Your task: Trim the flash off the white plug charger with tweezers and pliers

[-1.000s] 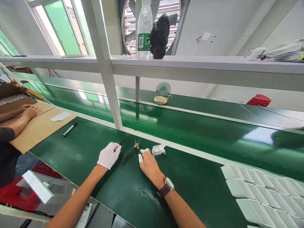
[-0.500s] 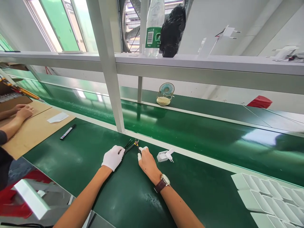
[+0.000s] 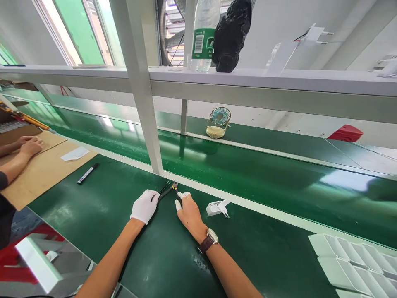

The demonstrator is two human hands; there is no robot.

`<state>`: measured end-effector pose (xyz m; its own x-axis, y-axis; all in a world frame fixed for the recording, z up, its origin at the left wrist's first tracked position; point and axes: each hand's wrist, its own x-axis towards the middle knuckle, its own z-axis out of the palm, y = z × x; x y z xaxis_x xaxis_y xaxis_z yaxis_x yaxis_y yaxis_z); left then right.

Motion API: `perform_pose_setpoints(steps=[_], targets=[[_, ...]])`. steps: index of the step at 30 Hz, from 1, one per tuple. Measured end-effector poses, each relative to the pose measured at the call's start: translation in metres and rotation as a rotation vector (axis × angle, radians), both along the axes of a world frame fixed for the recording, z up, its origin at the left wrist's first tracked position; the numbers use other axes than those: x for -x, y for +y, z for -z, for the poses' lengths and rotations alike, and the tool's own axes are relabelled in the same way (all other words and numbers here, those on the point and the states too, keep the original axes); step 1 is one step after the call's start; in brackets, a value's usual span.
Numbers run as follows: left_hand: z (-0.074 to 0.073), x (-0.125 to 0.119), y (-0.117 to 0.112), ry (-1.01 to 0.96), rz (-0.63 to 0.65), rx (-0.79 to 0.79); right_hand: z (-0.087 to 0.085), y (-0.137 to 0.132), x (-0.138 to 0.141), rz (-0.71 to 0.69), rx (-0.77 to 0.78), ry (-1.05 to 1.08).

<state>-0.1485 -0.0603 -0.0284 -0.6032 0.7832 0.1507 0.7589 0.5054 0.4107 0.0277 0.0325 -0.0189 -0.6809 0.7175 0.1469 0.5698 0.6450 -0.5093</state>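
My left hand (image 3: 144, 205), in a white glove, rests on the green table (image 3: 173, 256) with its fingers closed around black tweezers (image 3: 162, 189). My right hand (image 3: 187, 212), bare but with white finger cots and a wristwatch, pinches the handle of small black-and-yellow cutters (image 3: 174, 187) lying on the table. The two tools lie side by side between my hands. A white plug adapter (image 3: 217, 207) sits just right of my right hand, untouched.
White trays (image 3: 350, 256) lie at the lower right. A black marker (image 3: 87, 173) and cardboard sheet (image 3: 40, 169) are at left, where another person's hands (image 3: 29, 145) rest. A white post (image 3: 145, 107) and shelf with a bottle (image 3: 203, 35) stand ahead; a small fan (image 3: 218, 121) sits beyond the conveyor belt.
My hands have drawn closer together, bringing the tweezers and cutters side by side. The view has shifted slightly to the left.
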Motion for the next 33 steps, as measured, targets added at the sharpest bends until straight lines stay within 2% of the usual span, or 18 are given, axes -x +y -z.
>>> perform_pose_setpoints(steps=[7, 10, 15, 20, 25, 27, 29, 32, 33], targets=[[-0.003, -0.005, -0.001, -0.013, -0.022, 0.008, -0.006, -0.015, -0.023, -0.107, -0.022, 0.118], [-0.004, -0.005, -0.001, -0.006, -0.019, 0.009, -0.01, -0.026, -0.05, -0.193, -0.038, 0.153], [-0.007, -0.007, -0.002, -0.004, -0.03, 0.006, -0.013, -0.033, -0.11, -0.374, -0.073, 0.211], [-0.018, -0.006, -0.006, -0.017, -0.044, -0.026, -0.016, -0.012, -0.172, -0.283, -0.089, 0.173], [-0.056, -0.002, -0.003, 0.017, -0.129, -0.15, -0.017, 0.022, -0.22, -0.118, -0.085, 0.172], [-0.07, -0.016, 0.005, -0.027, -0.12, -0.258, -0.017, 0.03, -0.229, -0.046, -0.026, 0.173], [-0.074, -0.045, 0.015, -0.163, -0.012, -0.353, -0.015, 0.034, -0.233, 0.007, 0.019, 0.189], [-0.06, -0.106, 0.036, -0.428, 0.245, -0.344, -0.009, 0.034, -0.234, 0.038, 0.028, 0.222], [-0.052, -0.126, 0.045, -0.524, 0.287, -0.348, -0.006, 0.033, -0.234, 0.043, 0.028, 0.232]])
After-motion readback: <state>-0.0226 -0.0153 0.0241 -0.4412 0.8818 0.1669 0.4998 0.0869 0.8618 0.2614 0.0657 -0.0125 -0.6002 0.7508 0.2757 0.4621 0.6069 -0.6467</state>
